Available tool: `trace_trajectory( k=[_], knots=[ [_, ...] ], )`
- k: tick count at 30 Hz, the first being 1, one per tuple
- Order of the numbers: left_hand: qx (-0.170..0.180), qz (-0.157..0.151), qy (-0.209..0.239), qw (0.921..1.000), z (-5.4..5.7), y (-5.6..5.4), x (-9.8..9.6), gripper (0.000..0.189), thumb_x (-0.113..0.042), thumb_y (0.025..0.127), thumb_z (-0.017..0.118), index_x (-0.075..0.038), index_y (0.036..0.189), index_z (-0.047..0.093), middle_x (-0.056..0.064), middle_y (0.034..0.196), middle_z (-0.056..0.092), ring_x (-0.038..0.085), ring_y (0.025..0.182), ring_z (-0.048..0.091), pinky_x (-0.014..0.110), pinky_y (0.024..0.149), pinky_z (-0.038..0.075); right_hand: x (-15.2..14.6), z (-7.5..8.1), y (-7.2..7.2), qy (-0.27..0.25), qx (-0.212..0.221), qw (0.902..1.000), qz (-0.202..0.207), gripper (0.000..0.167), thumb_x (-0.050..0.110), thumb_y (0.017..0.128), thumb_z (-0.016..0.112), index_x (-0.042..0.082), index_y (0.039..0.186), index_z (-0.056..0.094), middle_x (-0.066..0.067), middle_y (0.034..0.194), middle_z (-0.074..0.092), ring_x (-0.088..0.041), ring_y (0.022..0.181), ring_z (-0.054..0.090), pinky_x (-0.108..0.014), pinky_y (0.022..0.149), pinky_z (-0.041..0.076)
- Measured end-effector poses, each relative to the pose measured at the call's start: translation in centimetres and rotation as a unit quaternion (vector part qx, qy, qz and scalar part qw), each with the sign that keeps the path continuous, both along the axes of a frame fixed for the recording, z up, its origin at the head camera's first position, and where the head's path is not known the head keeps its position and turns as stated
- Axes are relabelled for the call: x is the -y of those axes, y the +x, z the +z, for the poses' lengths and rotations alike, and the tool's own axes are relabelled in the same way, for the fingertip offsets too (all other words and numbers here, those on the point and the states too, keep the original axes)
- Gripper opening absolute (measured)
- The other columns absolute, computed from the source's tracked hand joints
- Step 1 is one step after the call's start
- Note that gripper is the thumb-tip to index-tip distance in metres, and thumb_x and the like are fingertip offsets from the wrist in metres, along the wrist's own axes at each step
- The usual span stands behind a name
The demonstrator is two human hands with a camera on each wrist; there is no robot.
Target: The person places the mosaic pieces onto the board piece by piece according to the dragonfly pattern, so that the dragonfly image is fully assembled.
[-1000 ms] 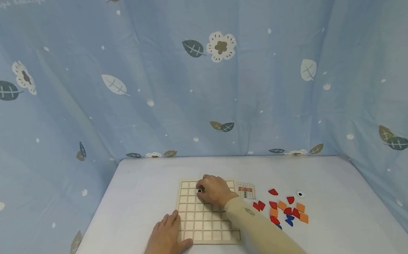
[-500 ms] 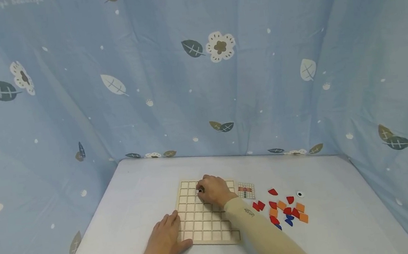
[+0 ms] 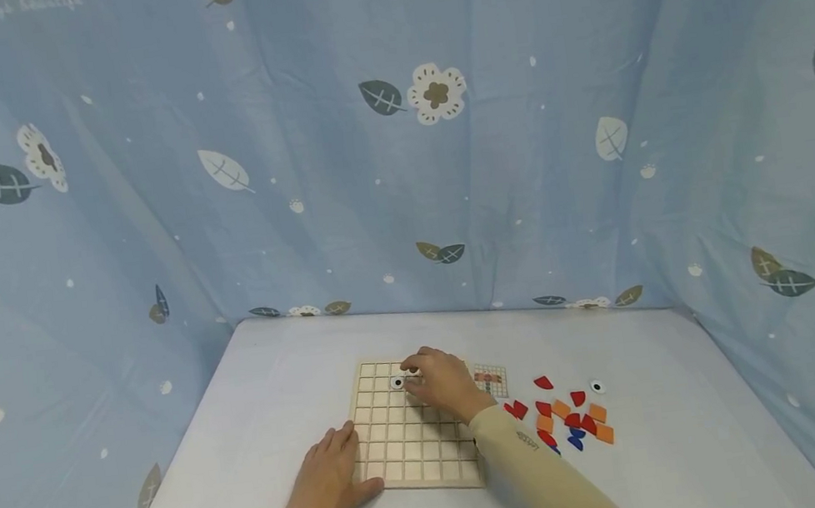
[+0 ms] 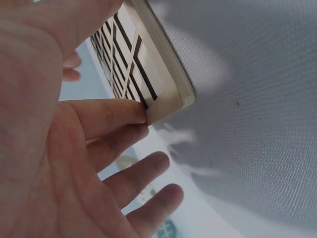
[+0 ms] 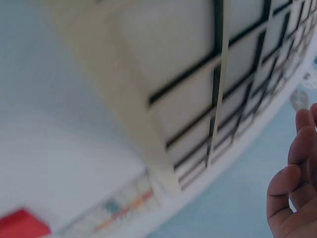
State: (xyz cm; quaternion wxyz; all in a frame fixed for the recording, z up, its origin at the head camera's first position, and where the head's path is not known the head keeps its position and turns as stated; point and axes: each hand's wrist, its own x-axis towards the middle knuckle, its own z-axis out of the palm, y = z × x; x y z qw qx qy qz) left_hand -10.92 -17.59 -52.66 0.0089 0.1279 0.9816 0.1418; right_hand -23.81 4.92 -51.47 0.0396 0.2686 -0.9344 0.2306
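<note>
A pale wooden grid board [image 3: 387,432] with square cells lies on the white table. My left hand [image 3: 323,475] rests at its lower-left corner, fingers along the left edge and thumb at the front edge. In the left wrist view the fingertips [image 4: 136,113] touch the board's corner. A round white eye piece [image 3: 397,382] with a black centre lies in a cell near the board's top. Just right of it, my right hand [image 3: 443,380] hovers over the grid, thumb and fingers parted around nothing. In the right wrist view its fingers [image 5: 285,181] appear at the right.
A small pattern card [image 3: 491,380] lies beside the board's upper right. Further right are scattered red quarter-round pieces [image 3: 543,383], orange squares [image 3: 605,434], blue pieces [image 3: 576,442] and a second eye piece [image 3: 597,387]. A blue patterned curtain [image 3: 337,170] surrounds the table.
My right hand has let go of the eye piece and drawn slightly right, leaving the piece on the board. The left hand stays where it was.
</note>
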Motion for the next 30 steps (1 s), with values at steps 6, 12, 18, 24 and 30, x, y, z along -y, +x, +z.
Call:
trace_trajectory(
  k=[6, 12, 18, 24, 30],
  knots=[
    [-0.007, 0.012, -0.001, 0.9999, 0.1, -0.1, 0.2, 0.089, -0.054, 0.079, 0.081, 0.011, 0.136, 0.057, 0.022, 0.146, 0.052, 0.047, 0.133, 0.047, 0.059, 0.109, 0.041, -1.7, 1.3, 1.1, -0.01, -0.069, 0.9976, 0.003, 0.03, 0.026, 0.092, 0.076, 0.017, 0.12, 0.074, 0.001, 0.104, 0.069, -0.015, 0.088, 0.066, -0.032, 0.07, 0.058],
    [-0.019, 0.013, 0.017, 0.9996, -0.4, 0.1, 0.4, 0.088, -0.054, 0.079, 0.081, 0.009, 0.136, 0.058, 0.021, 0.147, 0.052, 0.049, 0.133, 0.047, 0.06, 0.109, 0.041, -4.3, 2.4, 2.9, -0.04, -0.095, 0.9946, -0.012, 0.031, 0.027, 0.09, 0.078, 0.02, 0.12, 0.074, 0.004, 0.107, 0.069, -0.014, 0.091, 0.066, -0.031, 0.073, 0.058],
    [-0.028, 0.011, 0.028, 0.9992, -0.9, 0.3, 0.2, 0.087, -0.054, 0.079, 0.08, 0.008, 0.136, 0.058, 0.02, 0.148, 0.051, 0.048, 0.134, 0.046, 0.059, 0.11, 0.04, -8.2, 2.4, 4.9, -0.056, -0.125, 0.9895, -0.046, 0.036, 0.025, 0.086, 0.082, 0.021, 0.121, 0.073, 0.005, 0.111, 0.067, -0.01, 0.081, 0.061, -0.025, 0.065, 0.053],
    [-0.025, 0.013, 0.023, 0.9993, -0.4, 0.3, 0.2, 0.086, -0.054, 0.079, 0.081, 0.008, 0.135, 0.059, 0.019, 0.146, 0.053, 0.048, 0.134, 0.046, 0.059, 0.11, 0.04, -12.3, 2.9, 5.9, -0.067, -0.22, 0.9715, -0.057, 0.042, 0.017, 0.08, 0.087, 0.016, 0.119, 0.074, -0.002, 0.116, 0.067, -0.019, 0.095, 0.066, -0.038, 0.073, 0.06],
    [-0.02, 0.015, 0.02, 0.9995, -0.6, 0.2, 0.1, 0.087, -0.054, 0.077, 0.082, 0.008, 0.134, 0.06, 0.019, 0.146, 0.055, 0.046, 0.134, 0.047, 0.059, 0.109, 0.041, -17.2, 3.6, 6.8, -0.058, -0.205, 0.9704, -0.113, 0.046, 0.018, 0.079, 0.088, 0.015, 0.122, 0.072, -0.005, 0.12, 0.066, -0.022, 0.095, 0.065, -0.044, 0.076, 0.061]
  ],
)
